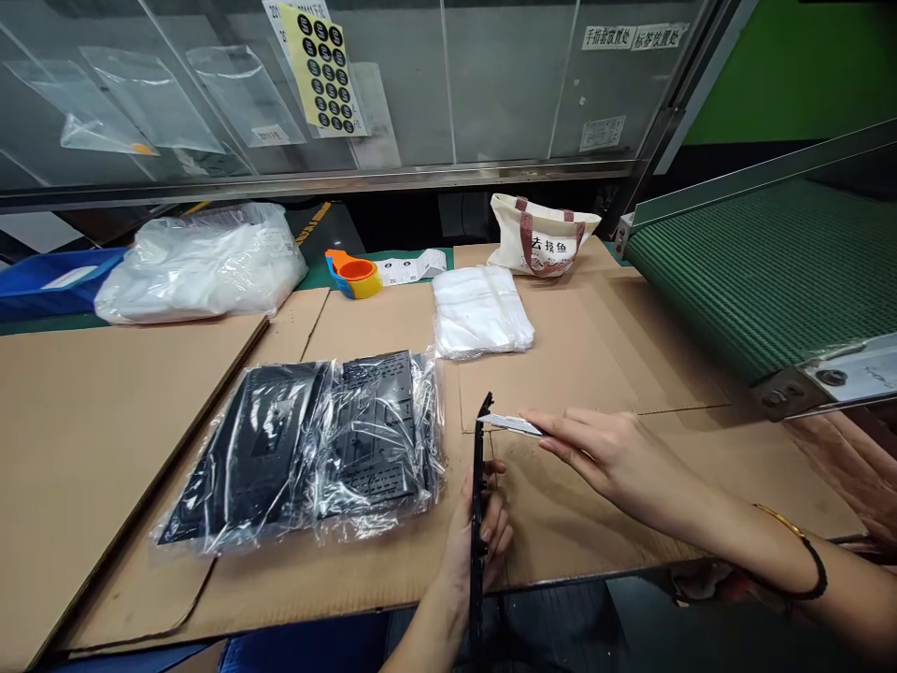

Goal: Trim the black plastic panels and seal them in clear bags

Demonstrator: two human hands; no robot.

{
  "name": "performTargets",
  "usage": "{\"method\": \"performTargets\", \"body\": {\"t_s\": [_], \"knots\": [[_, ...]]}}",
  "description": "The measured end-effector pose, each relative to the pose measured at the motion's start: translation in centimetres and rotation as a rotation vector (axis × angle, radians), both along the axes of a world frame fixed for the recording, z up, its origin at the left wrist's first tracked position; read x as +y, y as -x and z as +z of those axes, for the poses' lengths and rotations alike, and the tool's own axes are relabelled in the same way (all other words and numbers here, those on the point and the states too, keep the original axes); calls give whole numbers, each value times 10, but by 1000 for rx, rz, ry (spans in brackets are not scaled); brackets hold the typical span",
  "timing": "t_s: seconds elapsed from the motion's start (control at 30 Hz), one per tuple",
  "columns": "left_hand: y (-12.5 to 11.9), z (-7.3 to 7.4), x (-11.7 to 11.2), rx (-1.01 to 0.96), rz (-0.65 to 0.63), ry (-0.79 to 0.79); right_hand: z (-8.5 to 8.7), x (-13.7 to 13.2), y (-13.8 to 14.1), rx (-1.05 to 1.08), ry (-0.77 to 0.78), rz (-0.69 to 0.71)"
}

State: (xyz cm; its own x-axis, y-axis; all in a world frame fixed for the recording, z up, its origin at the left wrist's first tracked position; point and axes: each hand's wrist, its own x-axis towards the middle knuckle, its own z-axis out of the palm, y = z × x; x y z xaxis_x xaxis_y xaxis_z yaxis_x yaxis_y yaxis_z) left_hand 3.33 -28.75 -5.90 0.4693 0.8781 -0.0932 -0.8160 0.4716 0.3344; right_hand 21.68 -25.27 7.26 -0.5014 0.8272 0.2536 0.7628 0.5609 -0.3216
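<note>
- Fingers (502, 533) of left hand (462, 547) grip thin black plastic panel (478, 467), edge-up at cardboard-covered table (105, 421) front.
- Right hand (603, 453), extended leftward, pinches small white strip (511, 423) against panel top.
- Cream canvas bag (543, 245): "去摸鱼".

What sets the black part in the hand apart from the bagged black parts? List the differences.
The held part stands on edge, gripped by the left hand; the bagged parts lie flat on the cardboard, untouched. The held part is bare, with the right hand holding a pale strip to its top; the bagged parts are wrapped in clear plastic. Both are black.
</note>
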Motion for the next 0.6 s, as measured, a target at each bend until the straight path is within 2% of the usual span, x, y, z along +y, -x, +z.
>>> {"method": "performTargets", "body": {"t_s": [0.27, 0.6], "knots": [[-2, -5, -2, 43, 18, 36, 0, -2, -2, 5, -44, 6], [2, -6, -4, 99, -21, -13, 0, -7, -2, 6, -102, 25]]}}
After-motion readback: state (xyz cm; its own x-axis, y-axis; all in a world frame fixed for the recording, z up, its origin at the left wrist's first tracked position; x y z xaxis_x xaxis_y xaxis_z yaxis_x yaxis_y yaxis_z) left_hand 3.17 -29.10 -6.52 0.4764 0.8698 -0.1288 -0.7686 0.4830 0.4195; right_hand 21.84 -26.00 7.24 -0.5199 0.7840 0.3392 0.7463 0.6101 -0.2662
